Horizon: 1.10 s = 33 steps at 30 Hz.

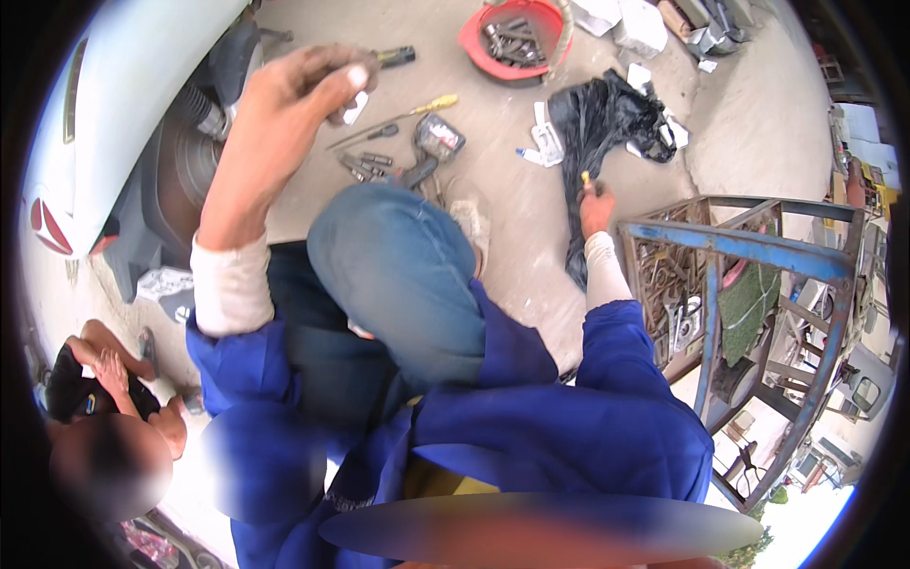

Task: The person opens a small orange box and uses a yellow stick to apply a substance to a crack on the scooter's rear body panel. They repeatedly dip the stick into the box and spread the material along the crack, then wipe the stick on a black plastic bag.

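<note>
My left hand [313,90] is raised beside the scooter's wheel, its thumb and fingers pinched on a small white piece [355,108]. Stretched out to the right, my right hand [596,207] is closed around a small thing with a yellow tip [586,177]; the rest of it is hidden in the fingers. That hand is over a crumpled black plastic bag [592,119] on the floor. Between my hands lie a pistol-shaped power tool [438,140], a yellow-handled screwdriver [434,104] and several metal sockets [370,167].
A pale scooter [133,85] stands at the left. Ahead sits a red bowl-like container [471,43] of metal tools, with a white-and-blue packet [544,142] nearer. A rusty blue metal rack [758,245] stands close on the right. Another person [109,398] sits at lower left.
</note>
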{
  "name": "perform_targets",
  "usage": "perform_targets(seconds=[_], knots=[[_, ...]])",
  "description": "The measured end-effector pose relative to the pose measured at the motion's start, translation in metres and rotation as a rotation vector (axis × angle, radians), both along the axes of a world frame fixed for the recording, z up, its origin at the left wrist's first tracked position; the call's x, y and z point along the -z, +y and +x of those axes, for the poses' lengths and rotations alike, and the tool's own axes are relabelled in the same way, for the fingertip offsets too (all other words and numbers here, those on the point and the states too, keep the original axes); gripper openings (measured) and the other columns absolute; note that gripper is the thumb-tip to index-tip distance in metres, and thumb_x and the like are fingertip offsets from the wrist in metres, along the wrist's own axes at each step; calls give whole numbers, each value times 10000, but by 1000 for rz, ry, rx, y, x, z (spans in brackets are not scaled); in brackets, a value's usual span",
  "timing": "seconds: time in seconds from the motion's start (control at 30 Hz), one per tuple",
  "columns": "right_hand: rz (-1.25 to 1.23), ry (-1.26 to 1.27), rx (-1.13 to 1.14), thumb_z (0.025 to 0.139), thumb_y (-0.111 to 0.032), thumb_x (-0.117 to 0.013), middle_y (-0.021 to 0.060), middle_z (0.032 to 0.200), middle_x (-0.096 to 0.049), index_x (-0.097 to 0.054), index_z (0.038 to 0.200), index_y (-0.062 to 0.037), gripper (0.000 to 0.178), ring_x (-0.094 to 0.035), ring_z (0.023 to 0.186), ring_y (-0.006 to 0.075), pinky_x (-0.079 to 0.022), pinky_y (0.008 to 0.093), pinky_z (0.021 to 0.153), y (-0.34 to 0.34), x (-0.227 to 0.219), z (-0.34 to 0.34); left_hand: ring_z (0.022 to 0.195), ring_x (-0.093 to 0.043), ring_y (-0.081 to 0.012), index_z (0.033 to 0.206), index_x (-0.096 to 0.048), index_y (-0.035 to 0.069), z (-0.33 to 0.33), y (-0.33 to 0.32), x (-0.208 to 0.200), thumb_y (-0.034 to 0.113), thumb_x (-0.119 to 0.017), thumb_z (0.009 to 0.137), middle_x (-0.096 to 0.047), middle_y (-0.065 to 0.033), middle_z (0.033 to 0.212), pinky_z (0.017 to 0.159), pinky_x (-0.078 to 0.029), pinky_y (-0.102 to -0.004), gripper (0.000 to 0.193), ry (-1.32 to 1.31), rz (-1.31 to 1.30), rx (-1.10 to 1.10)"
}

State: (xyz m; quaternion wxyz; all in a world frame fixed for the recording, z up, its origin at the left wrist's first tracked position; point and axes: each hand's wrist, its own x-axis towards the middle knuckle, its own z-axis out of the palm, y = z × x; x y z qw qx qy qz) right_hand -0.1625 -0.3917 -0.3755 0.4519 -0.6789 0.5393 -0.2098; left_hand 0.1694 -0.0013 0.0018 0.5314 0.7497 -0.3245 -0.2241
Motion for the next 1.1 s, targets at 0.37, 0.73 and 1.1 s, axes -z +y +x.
perform_targets(seconds=[0.37, 0.73, 1.1], knots=[[-444, -512, -63, 1043, -91, -674, 75, 1016, -744, -700, 1141, 38, 164, -679, 914, 166, -547, 314, 869, -8, -245, 77, 897, -686, -155, 1263, -743, -23, -5, -46, 12, 244, -740, 1017, -781, -131, 1037, 827, -562, -330, 363, 17, -54, 92], [191, -948, -609, 1057, -82, -691, 100, 1115, -727, -657, 1221, 60, 219, -716, 949, 189, -604, 332, 907, 110, -386, 204, 1214, -692, -322, 1652, -363, -3, -25, -104, 21, 235, -850, 918, -525, -244, 1591, 1062, -535, -429, 912, -80, -288, 113], [-225, -540, -656, 1024, -82, -709, 56, 928, -723, -706, 1162, 30, 177, -661, 806, 124, -554, 278, 751, 154, -373, 269, 1044, -749, -316, 1318, -652, -88, 32, -84, 29, 124, -735, 968, -753, -251, 1138, 951, -565, -395, 417, -117, -291, -366]])
